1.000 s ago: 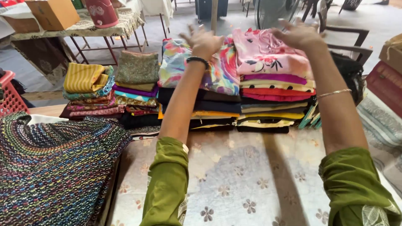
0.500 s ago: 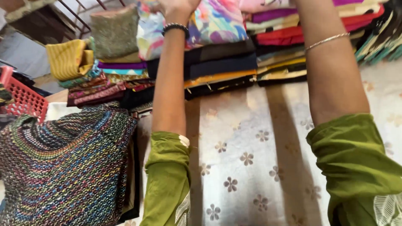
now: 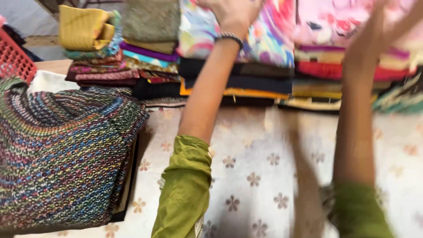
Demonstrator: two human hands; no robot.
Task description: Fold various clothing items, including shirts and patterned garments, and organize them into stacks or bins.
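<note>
Left hand [image 3: 231,15] up at the far edge of the desk [image 3: 264,176], resting on the top of a folded multicoloured printed cloth [image 3: 269,42]; fingers partly cut off by the frame's upper edge, so the state of that grip cannot be told. Beaded bracelet [image 3: 229,37] round the left wrist, green sleeve [image 3: 185,185] pushed up to the elbow.

Right hand [image 3: 374,39] raised in front of a folded pink floral cloth [image 3: 339,22], heavily blurred; open or closed cannot be told, nor whether touching the cloth.

Printed cloth directly under and beyond the left hand, crowning a stack of folded dark, orange and yellow fabrics [image 3: 246,83]. Pink cloth just beside it to the right, topping another stack with red, purple and yellow layers [image 3: 326,70]. Both cloths folded flat, long axis running left to right across the view, folded edges facing the person.

Further left, a shorter stack [image 3: 150,57] topped by an olive textured piece, then a pile [image 3: 94,66] with a yellow ribbed cloth [image 3: 83,26] on top, tilted a little.

Near left, a dark knitted garment with many-coloured flecks [image 3: 61,150] spread wide over the desk's edge. Red plastic basket [image 3: 15,59] at the far left, contents hidden. Desk covered in a pale cloth with small brown flower marks.
</note>
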